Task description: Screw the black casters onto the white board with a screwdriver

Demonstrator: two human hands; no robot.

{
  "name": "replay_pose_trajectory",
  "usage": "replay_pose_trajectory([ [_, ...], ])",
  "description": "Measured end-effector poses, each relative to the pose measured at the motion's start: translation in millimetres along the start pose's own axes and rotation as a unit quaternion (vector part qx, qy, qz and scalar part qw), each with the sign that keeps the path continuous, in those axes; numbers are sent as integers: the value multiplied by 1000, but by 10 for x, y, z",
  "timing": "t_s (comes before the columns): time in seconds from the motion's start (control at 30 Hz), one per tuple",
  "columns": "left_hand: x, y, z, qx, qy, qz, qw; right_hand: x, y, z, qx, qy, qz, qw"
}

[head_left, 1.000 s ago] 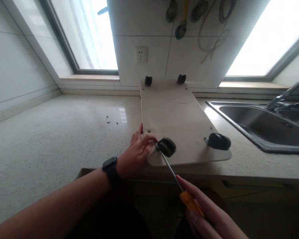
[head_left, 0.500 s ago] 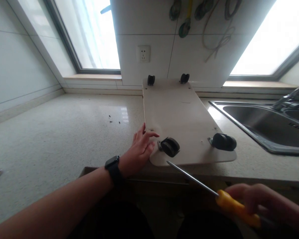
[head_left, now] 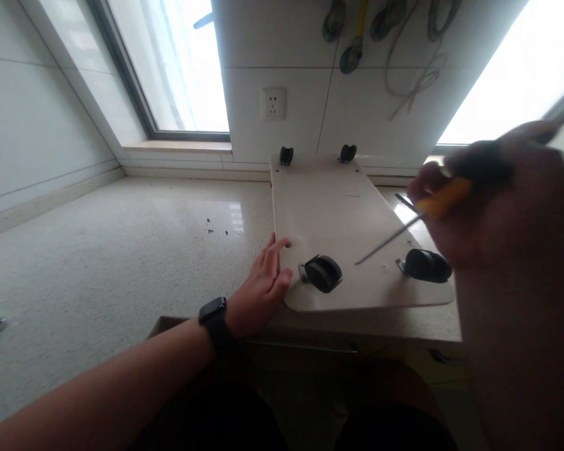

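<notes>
Yellow-handled, long-shafted metal screwdriver (head_left: pixel 442 199) raised in the right hand (head_left: pixel 512 207)

The right hand, blurred, is closed around the handle; the tip seems to hover, though contact is hard to judge. The left hand (head_left: pixel 266 282), fingers spread, rests on the edge of a flat white rectangular board (head_left: pixel 324 213) lying between the hands. Just right of the left hand stands a black twin-wheel caster (head_left: pixel 323 274). The step looks like a pause in screw work on the casters; the next move calls for a steady board and a well-seated tip. Half a second ago the screwdriver was low, at the board's near edge.
</notes>
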State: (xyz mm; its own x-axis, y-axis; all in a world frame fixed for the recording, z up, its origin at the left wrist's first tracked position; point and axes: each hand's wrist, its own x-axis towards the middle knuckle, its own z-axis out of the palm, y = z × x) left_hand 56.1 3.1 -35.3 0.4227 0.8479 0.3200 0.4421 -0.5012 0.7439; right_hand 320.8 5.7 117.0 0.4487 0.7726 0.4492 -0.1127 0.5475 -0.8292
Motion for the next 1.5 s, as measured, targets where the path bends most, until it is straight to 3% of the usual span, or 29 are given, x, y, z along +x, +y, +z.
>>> replay_pose_trajectory([
  [0.07, 9, 4, 4, 8, -3, -1, 1000, 100, 116, 318, 146, 38, 43, 988],
  [0.1, 10, 9, 5, 16, -7, -2, 1000, 142, 186, 439, 158, 3, 74, 985],
  [0.23, -1, 30, 8, 52, -26, -3, 998, 235, 508, 744, 150, -31, 135, 979],
  [0.4, -19, 31, 5, 62, -31, 3, 998, 204, 885, 936, 131, -74, 173, 973],
  [0.63, -21, 44, 1, 66, -29, 11, 997, 163, 1095, 1004, 129, -99, 177, 971],
  [1.13, -16, 81, -41, 62, -59, -13, 996, 155, 1101, 1033, 126, -106, 190, 968],
  [1.5, -21, 26, -7, 64, -43, 16, 997, 149, 1122, 1030, 128, -114, 183, 968],
])
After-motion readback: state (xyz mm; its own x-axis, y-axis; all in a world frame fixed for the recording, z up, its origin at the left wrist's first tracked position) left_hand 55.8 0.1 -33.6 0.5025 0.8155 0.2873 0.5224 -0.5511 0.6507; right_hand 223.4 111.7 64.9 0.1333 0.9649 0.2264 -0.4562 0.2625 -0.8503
